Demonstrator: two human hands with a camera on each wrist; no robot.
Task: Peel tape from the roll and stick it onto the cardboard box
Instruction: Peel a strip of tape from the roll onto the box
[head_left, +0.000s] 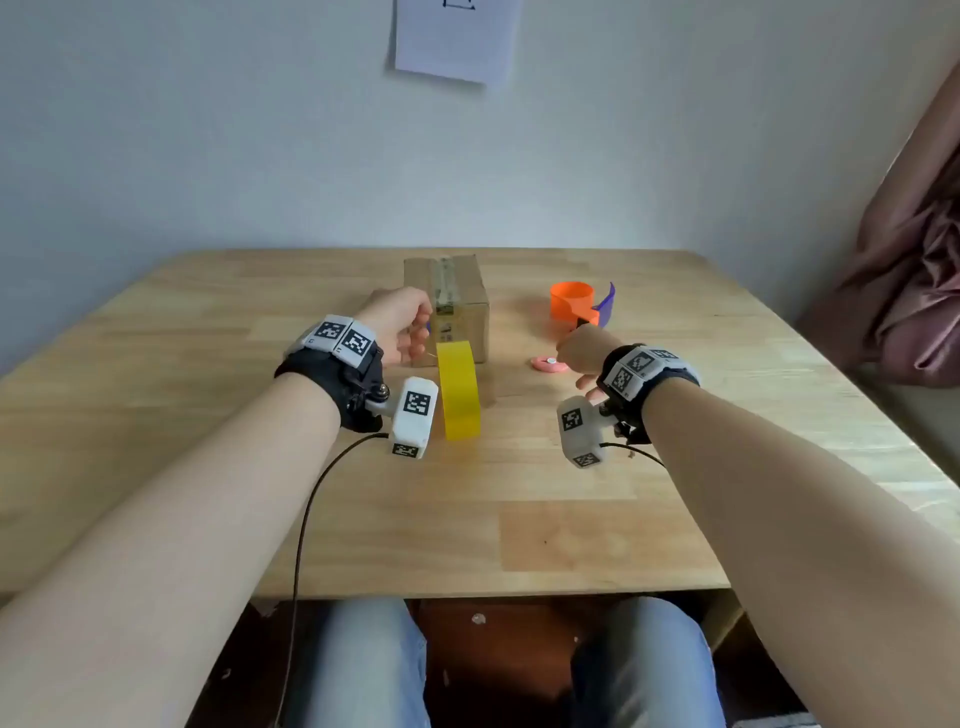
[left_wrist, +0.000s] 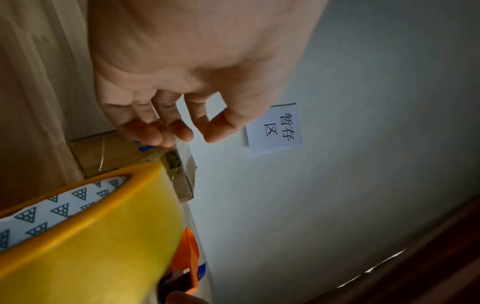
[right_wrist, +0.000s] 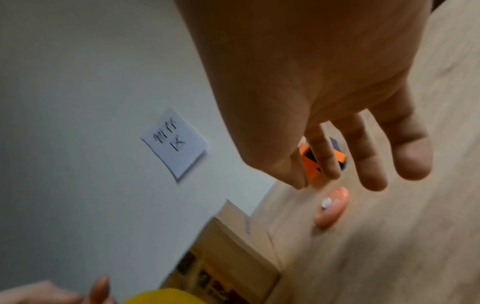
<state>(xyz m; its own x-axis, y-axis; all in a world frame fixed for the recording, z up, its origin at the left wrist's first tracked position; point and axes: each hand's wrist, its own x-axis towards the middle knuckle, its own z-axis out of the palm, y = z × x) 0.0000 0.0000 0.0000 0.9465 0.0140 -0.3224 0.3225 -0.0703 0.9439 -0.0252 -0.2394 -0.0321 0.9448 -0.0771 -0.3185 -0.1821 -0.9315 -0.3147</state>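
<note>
A yellow tape roll (head_left: 460, 395) (left_wrist: 91, 246) stands on edge on the wooden table (head_left: 519, 493), just in front of the cardboard box (head_left: 467, 322) (left_wrist: 116, 156) (right_wrist: 233, 246). The box carries a strip of clear tape along its top. My left hand (head_left: 415, 343) (left_wrist: 187, 135) hovers at the box's near left corner, above the roll, fingers loosely bent and thumb apart from them. A thin film of tape seems to run from the roll toward those fingertips; a grip on it does not show. My right hand (head_left: 576, 353) (right_wrist: 350, 174) hangs relaxed and spread, holding nothing.
A small pink oval object (head_left: 548, 364) (right_wrist: 332, 207) lies just under my right hand. Behind it stands an orange tape dispenser (head_left: 571, 301) (right_wrist: 340, 157) with a purple blade part. A paper note (head_left: 457, 36) hangs on the wall; pink fabric (head_left: 914, 260) drapes at the far right.
</note>
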